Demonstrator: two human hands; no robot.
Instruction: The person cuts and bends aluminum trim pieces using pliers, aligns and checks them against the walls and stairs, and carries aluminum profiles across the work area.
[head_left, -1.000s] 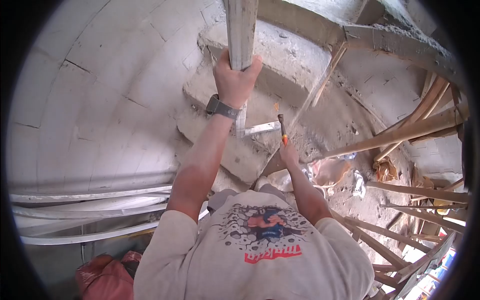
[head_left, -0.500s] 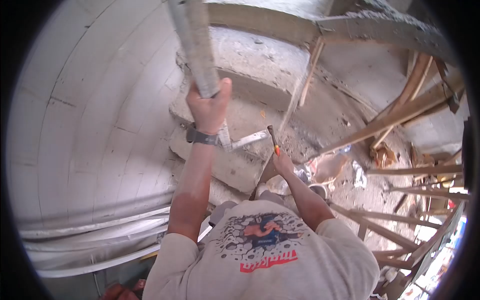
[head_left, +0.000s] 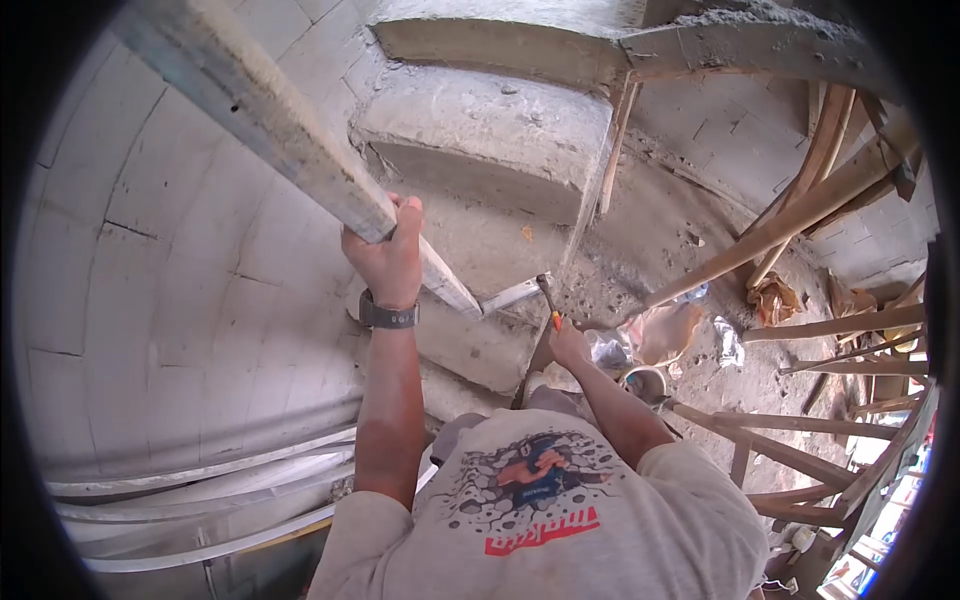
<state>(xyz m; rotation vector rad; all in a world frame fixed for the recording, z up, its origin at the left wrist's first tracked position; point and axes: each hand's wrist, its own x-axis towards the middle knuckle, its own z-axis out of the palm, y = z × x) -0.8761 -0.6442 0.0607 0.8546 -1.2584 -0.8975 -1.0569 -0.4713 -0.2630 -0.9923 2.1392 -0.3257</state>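
Note:
My left hand (head_left: 385,255), with a dark watch (head_left: 388,312) on its wrist, is wrapped round a long, dusty, square-section bar (head_left: 270,115). The bar slants from upper left down over the concrete steps (head_left: 480,130). At its lower end a short pale strip (head_left: 515,292) meets it at an angle; whether they are joined I cannot tell. My right hand (head_left: 570,345) grips what looks like a hammer (head_left: 547,292), with a dark metal shaft and an orange-yellow handle. The hammer's head is beside the strip's right end; contact is unclear.
A grey block wall (head_left: 180,250) rises on the left, with long pale pipes or strips (head_left: 230,500) along its foot. Wooden props (head_left: 780,230) cross the right side. Crumpled plastic (head_left: 670,335) and a round container (head_left: 643,383) lie on the dusty floor.
The bar's upper part has swung left, and its lower end with the short strip has shifted right and down. My left hand moved left and down; the hammer is now beside the strip's end.

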